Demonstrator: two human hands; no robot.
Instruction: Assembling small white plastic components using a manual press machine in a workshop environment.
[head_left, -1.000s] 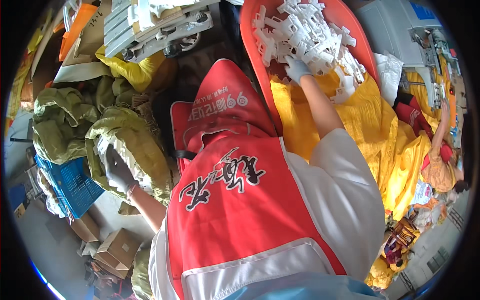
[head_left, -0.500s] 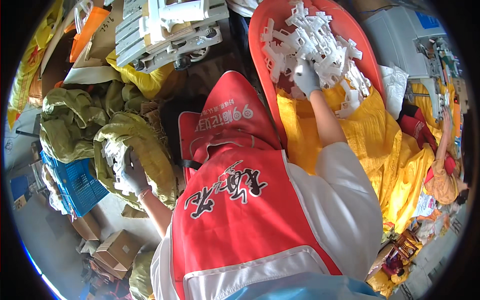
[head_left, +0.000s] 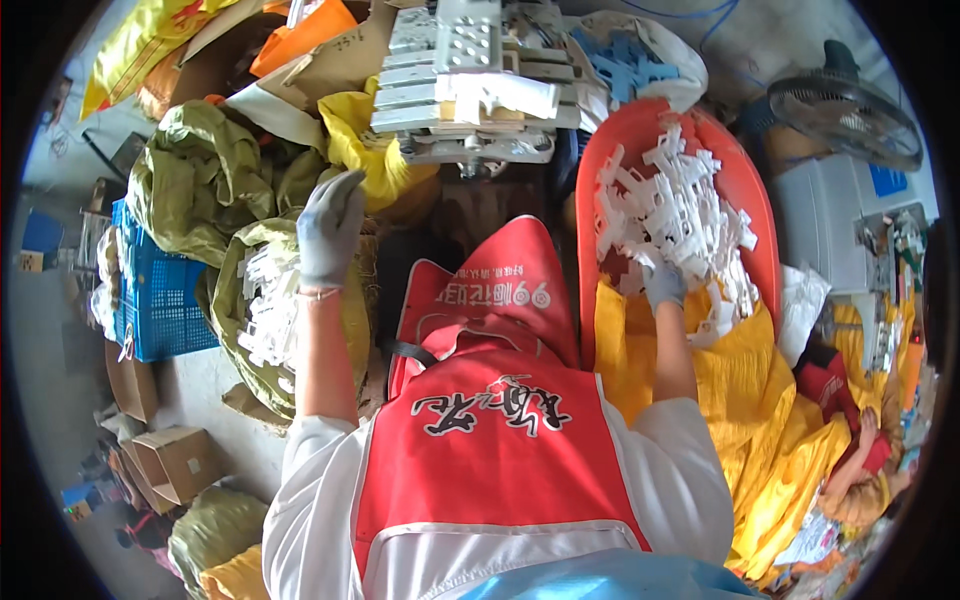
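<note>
Now raised: left gloved hand [head_left: 330,225], fingers spread and empty, lifted from the olive woven sack [head_left: 290,330] of white plastic cross-shaped pieces [head_left: 268,318]. Right gloved hand [head_left: 663,283] still down among the same white pieces heaped in the orange oval plastic tub [head_left: 745,190], grip hidden, cannot tell. One tub, one sack, pieces beyond counting.

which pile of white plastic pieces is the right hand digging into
The pile in the red tray; the right hand rests in it. The other pile lies in the olive sack below the left hand.
</note>
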